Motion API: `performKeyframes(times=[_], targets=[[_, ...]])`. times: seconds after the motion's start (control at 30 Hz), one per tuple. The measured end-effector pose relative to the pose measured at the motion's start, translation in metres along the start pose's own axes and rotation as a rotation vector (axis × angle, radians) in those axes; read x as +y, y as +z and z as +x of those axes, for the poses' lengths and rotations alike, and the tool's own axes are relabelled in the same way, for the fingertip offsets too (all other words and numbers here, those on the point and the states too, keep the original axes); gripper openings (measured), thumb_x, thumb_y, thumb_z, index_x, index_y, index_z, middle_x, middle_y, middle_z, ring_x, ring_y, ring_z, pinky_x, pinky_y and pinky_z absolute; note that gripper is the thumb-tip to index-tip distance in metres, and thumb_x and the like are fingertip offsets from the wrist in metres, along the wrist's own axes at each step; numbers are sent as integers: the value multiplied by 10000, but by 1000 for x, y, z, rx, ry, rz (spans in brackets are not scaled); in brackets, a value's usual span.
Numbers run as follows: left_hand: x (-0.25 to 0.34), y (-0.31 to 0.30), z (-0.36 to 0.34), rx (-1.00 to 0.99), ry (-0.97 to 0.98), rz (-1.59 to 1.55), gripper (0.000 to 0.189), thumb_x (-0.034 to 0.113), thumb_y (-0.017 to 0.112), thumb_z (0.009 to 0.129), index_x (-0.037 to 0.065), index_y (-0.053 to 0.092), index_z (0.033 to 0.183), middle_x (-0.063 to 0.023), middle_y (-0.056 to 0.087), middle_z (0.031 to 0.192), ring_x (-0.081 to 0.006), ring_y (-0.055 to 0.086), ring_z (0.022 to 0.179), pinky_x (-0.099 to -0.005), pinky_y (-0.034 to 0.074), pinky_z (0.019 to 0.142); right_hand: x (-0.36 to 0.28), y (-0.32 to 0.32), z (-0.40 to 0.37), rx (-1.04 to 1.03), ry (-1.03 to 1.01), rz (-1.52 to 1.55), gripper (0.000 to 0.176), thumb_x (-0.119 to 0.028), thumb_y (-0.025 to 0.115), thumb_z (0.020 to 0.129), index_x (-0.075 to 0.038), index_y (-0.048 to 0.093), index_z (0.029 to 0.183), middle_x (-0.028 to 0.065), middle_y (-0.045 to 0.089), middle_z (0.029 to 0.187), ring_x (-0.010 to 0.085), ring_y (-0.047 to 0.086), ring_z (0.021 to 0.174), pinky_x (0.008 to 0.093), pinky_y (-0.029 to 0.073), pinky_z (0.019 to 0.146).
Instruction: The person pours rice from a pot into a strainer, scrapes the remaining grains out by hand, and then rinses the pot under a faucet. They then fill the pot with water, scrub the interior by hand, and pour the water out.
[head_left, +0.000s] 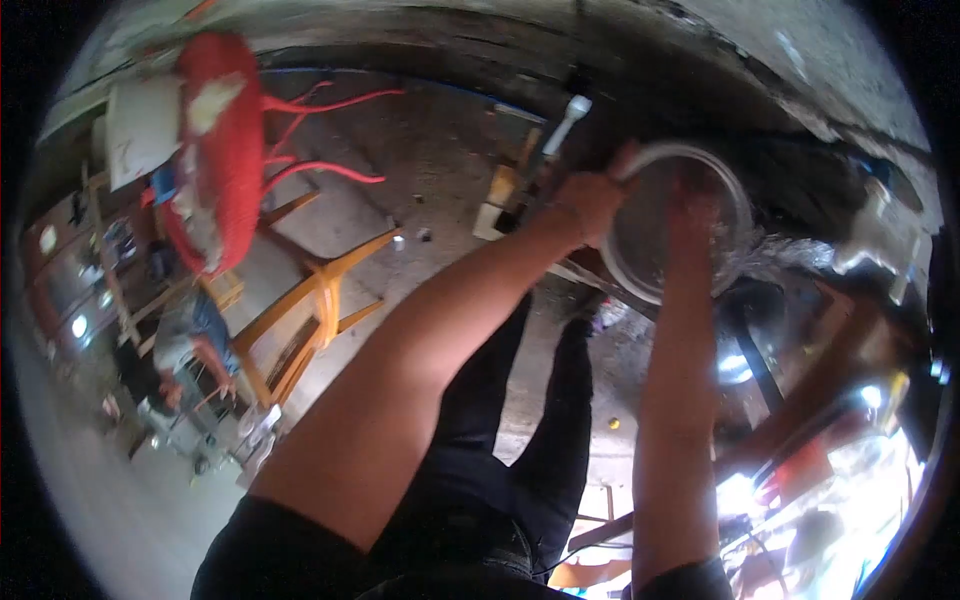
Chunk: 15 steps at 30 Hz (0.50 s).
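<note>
A round container [685, 150] with a pale rim and a greyish, see-through-looking inside is tilted toward me at the upper right. My left hand [595, 205] is closed on its left rim, the thumb side near the top of the edge. Reaching over the near rim, my right hand [693, 205] is inside the container; its fingers are dim and smeared, so I cannot tell their pose. Crumpled clear plastic [790, 252] lies just right of the container.
A red plastic chair [228, 130] and an orange chair [325, 290] are at the left, near another person [190, 340]. A white-headed tool [568, 122] lies beyond my left hand. A rough wall runs along the top. Wooden pieces [810, 400] crowd the right.
</note>
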<state>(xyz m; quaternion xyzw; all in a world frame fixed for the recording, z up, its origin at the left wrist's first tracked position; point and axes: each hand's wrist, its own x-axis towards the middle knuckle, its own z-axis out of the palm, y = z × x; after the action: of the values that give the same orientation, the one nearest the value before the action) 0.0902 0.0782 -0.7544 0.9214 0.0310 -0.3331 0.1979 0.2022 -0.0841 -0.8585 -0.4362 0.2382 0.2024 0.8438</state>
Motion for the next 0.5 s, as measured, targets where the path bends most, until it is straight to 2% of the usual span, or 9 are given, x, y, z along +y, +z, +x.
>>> performKeyframes(times=[0.03, 0.1, 0.17, 0.2, 0.27, 0.33, 0.43, 0.5], targets=[[-2, 5, 0, 4, 34, 19, 1258, 272, 979, 549, 268, 313, 1616, -183, -73, 1714, -354, 711, 1102, -423, 621, 886, 3, 9, -6, 68, 48, 64, 446, -258, 426, 1089, -34, 439, 1475, 192, 523, 1452, 332, 519, 1328, 499, 394, 1143], [1, 0, -4, 10, 12, 35, 1267, 246, 981, 545, 255, 310, 1619, -203, -95, 1707, -358, 715, 1089, -422, 619, 893, 10, 29, -25, -16, 210, -243, 461, -267, 403, 1093, -31, 420, 1489, 191, 490, 1484, 345, 494, 1353, 518, 360, 1171], [1, 0, -3, 10, 21, 41, 1272, 228, 981, 545, 246, 305, 1622, -216, -111, 1701, -361, 719, 1078, -418, 619, 894, 21, 16, -27, -168, 68, -588, 481, -276, 403, 1090, -32, 400, 1505, 196, 486, 1487, 357, 490, 1358, 523, 366, 1168], [0, 3, -1, 5, 33, 45, 1272, 222, 980, 548, 243, 301, 1624, -218, -117, 1700, -361, 720, 1073, -415, 621, 890, 37, -19, -13, -273, -151, -763, 495, -279, 415, 1085, -34, 390, 1515, 202, 498, 1474, 363, 499, 1350, 519, 389, 1152], [-4, 5, 0, 23, 48, 27, 1289, 217, 982, 543, 240, 286, 1628, -216, -118, 1700, -362, 719, 1072, -412, 623, 884, 43, -90, 40, -333, -351, -878, 532, -293, 441, 1075, -36, 370, 1536, 211, 501, 1476, 377, 502, 1350, 510, 418, 1127], [-4, 4, -4, 54, 53, -11, 1328, 222, 989, 525, 241, 259, 1635, -209, -105, 1703, -364, 716, 1077, -412, 624, 877, 36, -108, 54, -211, -348, -1035, 504, -283, 481, 1055, -34, 426, 1490, 209, 533, 1445, 383, 525, 1323, 501, 436, 1103], [-2, -3, -11, 60, 45, -32, 1406, 235, 1002, 490, 239, 202, 1648, -202, -68, 1709, -371, 712, 1085, -411, 626, 865, -24, -62, 19, 46, -422, -1659, 366, -222, 563, 1011, -29, 624, 1316, 195, 652, 1310, 375, 613, 1218, 489, 473, 1052], [-3, 3, -14, 92, 45, -76, 1444, 247, 1007, 478, 232, 167, 1652, -192, -49, 1713, -368, 711, 1089, -411, 624, 867, -28, -52, 16, 55, -405, -1744, 352, -215, 590, 1001, -28, 661, 1291, 182, 673, 1294, 364, 619, 1214, 478, 471, 1047]])
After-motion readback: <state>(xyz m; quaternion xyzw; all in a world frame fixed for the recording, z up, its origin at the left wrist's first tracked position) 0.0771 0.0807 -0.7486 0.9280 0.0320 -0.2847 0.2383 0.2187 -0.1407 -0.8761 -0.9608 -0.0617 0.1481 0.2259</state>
